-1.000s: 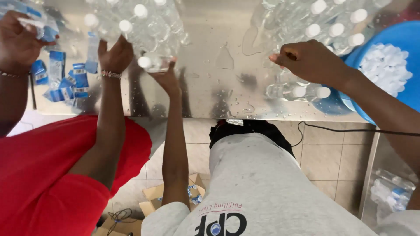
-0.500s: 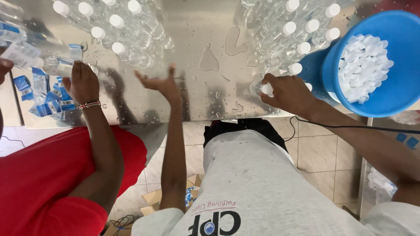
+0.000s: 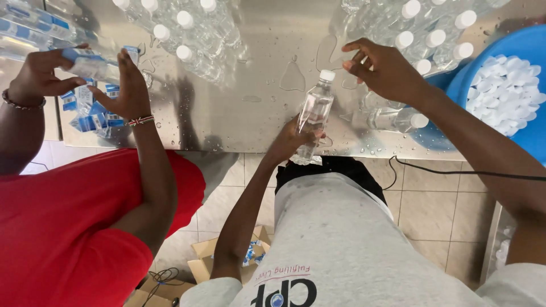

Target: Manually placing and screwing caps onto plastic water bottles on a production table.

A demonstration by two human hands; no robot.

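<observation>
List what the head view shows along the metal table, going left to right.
Co-worker's hands with blue labels → capped bottle cluster → left hand gripping a clear bottle → right hand → lying bottle → blue tub of white caps.

Single head-worn view, looking steeply down from above the chest, facing forward over the near edge of a wet steel table (image 3: pixel 261 108). Close range: arms, shirt front and tiled floor (image 3: pixel 432 210) below fill the lower frame.
</observation>
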